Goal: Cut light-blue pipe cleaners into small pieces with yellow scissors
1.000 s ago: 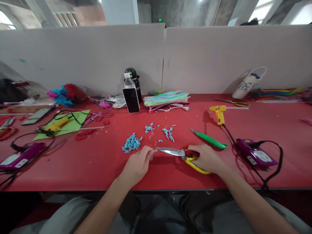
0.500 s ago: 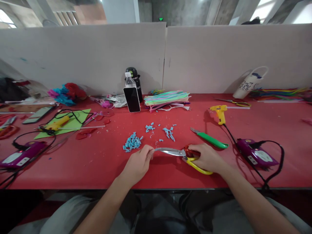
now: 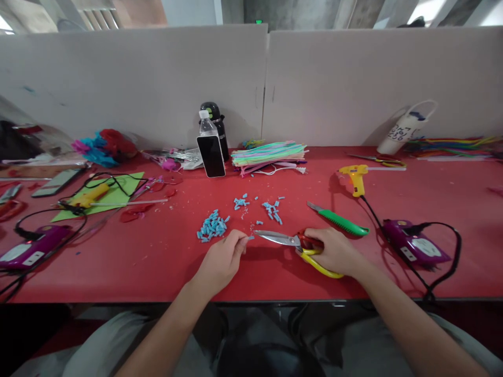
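A red tabletop (image 3: 157, 272) runs the full width of the view, backed by two pale upright partition panels (image 3: 137, 78) that meet at a narrow seam. Above them show grey concrete walls (image 3: 294, 13), a small lit green sign (image 3: 258, 22), and bright light at the upper right and far upper left.

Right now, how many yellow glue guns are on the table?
2. The left glue gun lies on the green sheet; the right glue gun is beyond the green-handled knife.
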Tool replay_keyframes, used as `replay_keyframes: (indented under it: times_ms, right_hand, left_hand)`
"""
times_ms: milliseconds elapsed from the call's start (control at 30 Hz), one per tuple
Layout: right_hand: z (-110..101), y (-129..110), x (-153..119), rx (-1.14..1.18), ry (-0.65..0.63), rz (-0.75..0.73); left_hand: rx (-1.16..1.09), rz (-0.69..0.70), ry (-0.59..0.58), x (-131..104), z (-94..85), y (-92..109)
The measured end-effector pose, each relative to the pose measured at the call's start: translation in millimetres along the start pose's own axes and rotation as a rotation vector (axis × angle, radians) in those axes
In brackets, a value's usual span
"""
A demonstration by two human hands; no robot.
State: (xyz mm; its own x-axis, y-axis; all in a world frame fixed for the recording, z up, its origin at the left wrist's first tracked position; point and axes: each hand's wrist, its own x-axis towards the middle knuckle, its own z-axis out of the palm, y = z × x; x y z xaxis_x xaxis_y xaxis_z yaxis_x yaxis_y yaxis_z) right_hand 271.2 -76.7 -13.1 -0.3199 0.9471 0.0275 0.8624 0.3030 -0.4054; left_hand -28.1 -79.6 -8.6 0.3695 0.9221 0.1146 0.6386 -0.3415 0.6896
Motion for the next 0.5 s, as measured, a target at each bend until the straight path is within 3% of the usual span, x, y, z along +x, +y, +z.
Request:
replay_keyframes:
  times_ms: [500]
  right_hand:
    - [-1.0, 1.7, 2.0, -0.003, -0.045, -0.029]
  left_hand:
    - [0.019, 0.015, 0.024, 0.3, -0.1, -0.6]
